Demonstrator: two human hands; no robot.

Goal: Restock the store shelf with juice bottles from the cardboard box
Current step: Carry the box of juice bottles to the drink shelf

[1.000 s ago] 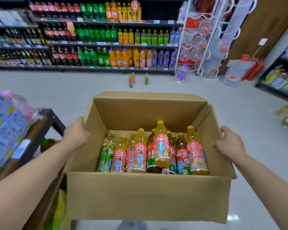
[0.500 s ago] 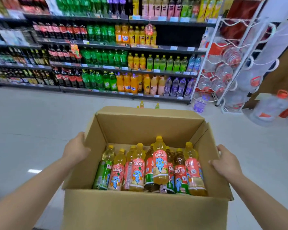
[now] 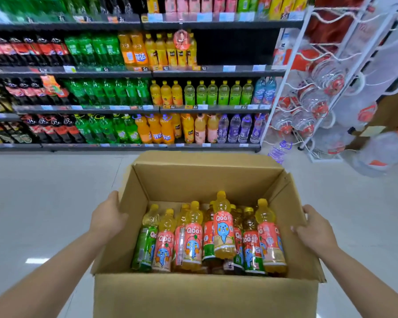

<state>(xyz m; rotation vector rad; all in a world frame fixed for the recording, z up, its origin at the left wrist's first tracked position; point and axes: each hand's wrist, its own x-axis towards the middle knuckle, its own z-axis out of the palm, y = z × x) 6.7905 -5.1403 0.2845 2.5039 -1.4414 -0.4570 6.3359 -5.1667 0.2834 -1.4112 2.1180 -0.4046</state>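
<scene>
Cardboard box [image 3: 205, 297] of juice bottles [image 3: 223, 232], caps shelfward

1. Open cardboard box [image 3: 205, 297] held up off the floor, left hand [image 3: 107, 218] gripping its left wall, right hand [image 3: 314, 230] on the right flap.
2. Inside, a bunch of juice bottles [image 3: 223, 228] lying packed together, yellow caps, mostly pink labels, a couple green.
3. Straight ahead: store shelf [image 3: 216, 72] full of sodas and juices, with one dark gap top right.
4. White wire rack [image 3: 331, 88] of big water jugs off to the right.

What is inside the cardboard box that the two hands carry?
Inside the cardboard box lie juice bottles with yellow caps, packed together, one resting on top. The box floor beneath them is mostly covered, so any lower bottles cannot be seen fully.
</scene>
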